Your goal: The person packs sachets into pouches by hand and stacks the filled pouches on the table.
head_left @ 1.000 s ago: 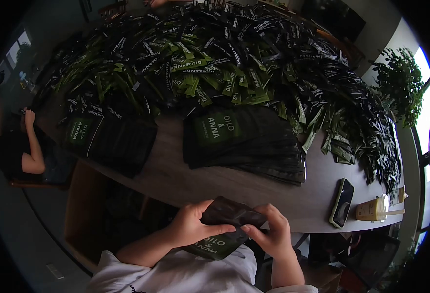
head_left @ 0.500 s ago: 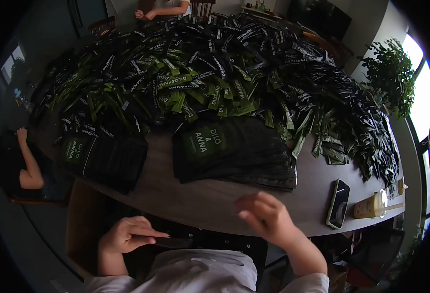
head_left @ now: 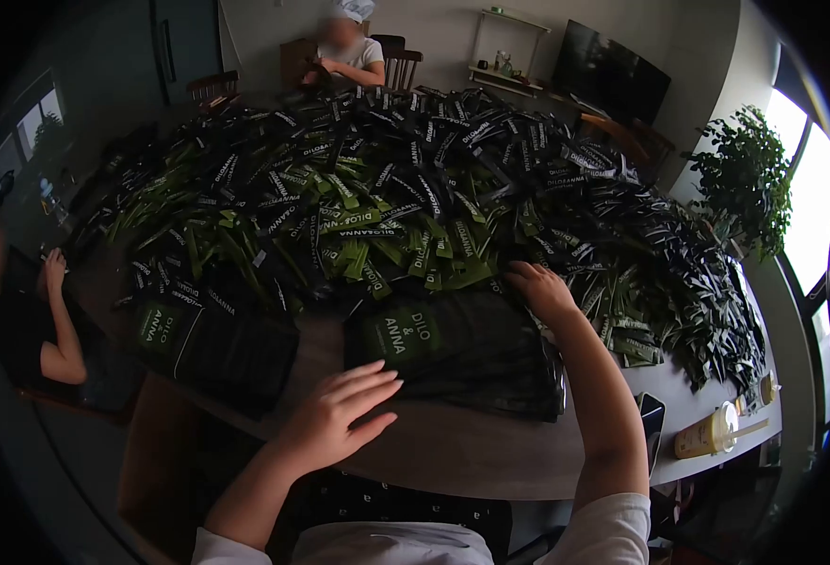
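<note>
My left hand [head_left: 340, 419] is over the table's front edge with its fingers apart and nothing in it, close to the near side of a fanned stack of black pouches [head_left: 453, 353]. The top pouch carries a green label reading DILO & ANNA. My right hand [head_left: 539, 287] reaches to the far right corner of that stack, where it meets a large heap of black and green stick packets [head_left: 368, 217]. Its fingertips are bent down and partly hidden, so what they touch is unclear. A second pouch stack [head_left: 217, 344] lies to the left.
A phone [head_left: 652, 424] and a lidded cup with a straw [head_left: 707, 435] lie at the table's right. One person [head_left: 354, 61] sits across the table, another [head_left: 33, 320] at the left. An open cardboard box [head_left: 156, 452] stands below the front edge.
The pouch held in both hands a second ago is out of them. My right hand has reached forward to the heap, and my left hand has moved up and right. The view has tilted up.
</note>
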`<move>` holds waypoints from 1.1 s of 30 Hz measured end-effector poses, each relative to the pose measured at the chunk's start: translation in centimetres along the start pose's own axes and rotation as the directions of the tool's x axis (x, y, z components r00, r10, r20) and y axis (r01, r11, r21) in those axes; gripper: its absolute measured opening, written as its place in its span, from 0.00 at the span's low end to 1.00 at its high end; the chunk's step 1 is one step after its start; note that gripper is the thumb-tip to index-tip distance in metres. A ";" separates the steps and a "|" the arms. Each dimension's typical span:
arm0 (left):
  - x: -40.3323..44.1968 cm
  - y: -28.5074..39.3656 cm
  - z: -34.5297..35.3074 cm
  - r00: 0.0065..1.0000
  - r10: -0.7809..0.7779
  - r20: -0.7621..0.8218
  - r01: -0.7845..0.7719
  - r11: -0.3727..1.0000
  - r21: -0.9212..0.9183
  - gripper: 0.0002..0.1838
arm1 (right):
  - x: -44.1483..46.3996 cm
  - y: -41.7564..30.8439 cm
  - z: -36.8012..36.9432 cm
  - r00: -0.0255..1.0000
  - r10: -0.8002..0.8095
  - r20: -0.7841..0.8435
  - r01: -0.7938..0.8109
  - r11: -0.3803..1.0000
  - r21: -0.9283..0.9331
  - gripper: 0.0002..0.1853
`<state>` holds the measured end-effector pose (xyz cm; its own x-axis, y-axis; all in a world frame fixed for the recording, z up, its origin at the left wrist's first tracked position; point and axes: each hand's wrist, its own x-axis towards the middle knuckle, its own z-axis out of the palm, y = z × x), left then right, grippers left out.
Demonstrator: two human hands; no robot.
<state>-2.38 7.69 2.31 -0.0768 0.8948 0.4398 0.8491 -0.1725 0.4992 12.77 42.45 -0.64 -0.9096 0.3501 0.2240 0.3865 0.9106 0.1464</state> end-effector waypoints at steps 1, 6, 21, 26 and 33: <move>2.0 -0.8 1.5 0.999 0.023 -0.048 -0.021 0.999 0.040 0.21 | -0.1 0.3 0.6 1.000 -0.005 -0.012 0.005 1.000 -0.021 0.18; 5.8 -3.6 7.8 0.999 0.002 -0.035 0.005 0.985 0.175 0.29 | -1.3 0.6 -0.6 0.950 0.048 -0.307 0.005 0.985 0.170 0.10; 4.8 4.7 7.5 0.975 0.108 -0.196 -0.182 0.893 -0.412 0.30 | -15.6 -13.2 -11.1 0.810 0.548 -0.208 -0.073 0.446 0.892 0.06; 1.5 4.6 8.4 0.928 0.112 0.356 0.171 0.721 -0.671 0.14 | -16.6 -17.2 -9.8 0.566 0.767 -0.303 0.041 0.341 0.939 0.18; 1.0 5.4 7.3 0.907 0.236 0.349 0.050 0.762 -0.645 0.08 | -18.4 -20.9 -8.0 0.574 0.789 -0.218 0.067 0.220 0.973 0.18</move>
<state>5.91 10.68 -0.01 0.3130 0.9147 0.2556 0.3064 -0.3520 0.8844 22.69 15.24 -0.12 -0.1834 0.8718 0.4543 -0.1248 0.4378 -0.8904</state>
